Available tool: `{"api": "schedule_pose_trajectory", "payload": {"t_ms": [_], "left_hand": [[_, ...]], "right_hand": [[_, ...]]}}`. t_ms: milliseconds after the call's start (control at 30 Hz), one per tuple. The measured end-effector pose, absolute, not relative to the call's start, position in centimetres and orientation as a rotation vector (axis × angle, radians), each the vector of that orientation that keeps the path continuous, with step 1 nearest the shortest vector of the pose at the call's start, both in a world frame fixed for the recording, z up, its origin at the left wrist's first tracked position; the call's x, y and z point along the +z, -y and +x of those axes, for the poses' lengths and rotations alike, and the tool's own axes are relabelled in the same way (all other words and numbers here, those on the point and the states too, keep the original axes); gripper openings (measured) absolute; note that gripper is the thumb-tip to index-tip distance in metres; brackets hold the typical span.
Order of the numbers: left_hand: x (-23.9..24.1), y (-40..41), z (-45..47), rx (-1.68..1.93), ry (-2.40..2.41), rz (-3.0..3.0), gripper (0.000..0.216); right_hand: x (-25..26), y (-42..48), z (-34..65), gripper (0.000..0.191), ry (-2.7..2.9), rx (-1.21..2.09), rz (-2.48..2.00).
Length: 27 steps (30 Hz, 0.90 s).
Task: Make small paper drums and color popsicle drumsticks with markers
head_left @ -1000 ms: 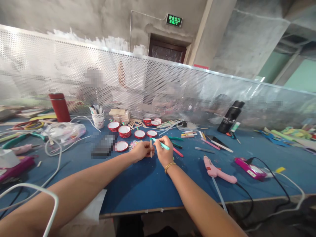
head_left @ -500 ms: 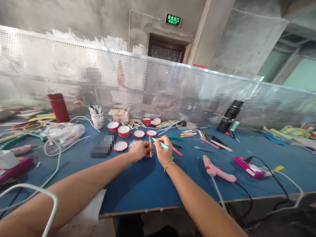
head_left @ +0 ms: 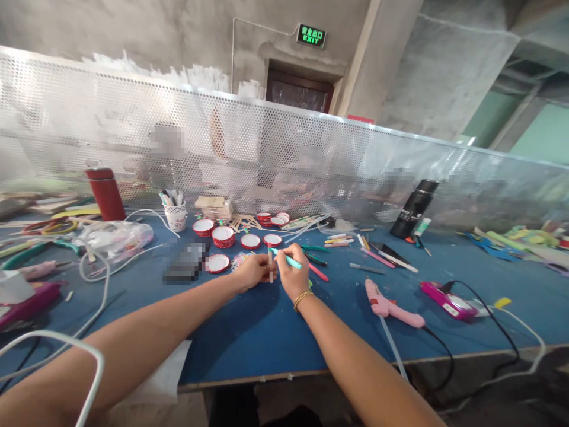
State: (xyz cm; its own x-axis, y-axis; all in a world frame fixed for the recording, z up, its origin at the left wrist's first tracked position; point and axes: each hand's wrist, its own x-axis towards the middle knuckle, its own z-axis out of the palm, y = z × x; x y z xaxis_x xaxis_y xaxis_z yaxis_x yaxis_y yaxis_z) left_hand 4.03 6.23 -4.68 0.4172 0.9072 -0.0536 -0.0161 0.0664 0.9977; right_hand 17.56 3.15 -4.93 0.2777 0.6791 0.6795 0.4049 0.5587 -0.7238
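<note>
Over the middle of the blue table, my left hand (head_left: 255, 271) is closed on a wooden craft stick (head_left: 271, 271), held upright with some green colour near its top. My right hand (head_left: 293, 271) grips a turquoise marker (head_left: 292, 261), its tip at the upper part of the stick. Just behind the hands lie red-rimmed white bottle caps (head_left: 272, 239), some of them stacked. A bundle of small coloured bits (head_left: 242, 260) is partly hidden by my left hand.
A pink glue gun (head_left: 391, 305) and a magenta power strip (head_left: 451, 301) lie to the right. At left are a phone (head_left: 186, 262), a paper cup of markers (head_left: 175, 216) and a red flask (head_left: 105, 194). A perforated metal screen (head_left: 249, 148) runs behind.
My right hand has shifted slightly left, bringing the marker tip onto the craft stick. My left hand stays almost in place.
</note>
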Motion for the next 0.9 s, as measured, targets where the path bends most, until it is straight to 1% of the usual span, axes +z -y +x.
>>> {"api": "schedule_pose_trajectory", "payload": {"t_ms": [200, 467, 733, 900], "left_hand": [[-4.54, -6.21, 4.02, 0.865, -0.87, 1.316, 0.032], [-4.48, -6.11, 4.01, 0.863, -0.902, 1.307, 0.03], [-4.73, -6.33, 3.98, 0.859, -0.875, 1.313, 0.024], [-4.73, -6.43, 4.05, 0.854, -0.926, 1.302, 0.026]], "right_hand": [[-4.94, -3.09, 17.45, 0.019, 1.349, 0.266, -1.012], [-4.72, -3.01, 17.58, 0.019, 1.333, 0.229, -1.043], [-4.87, -3.09, 17.45, 0.019, 1.344, 0.264, -1.018], [-4.69, -2.99, 17.62, 0.02, 1.307, 0.238, -1.04]]}}
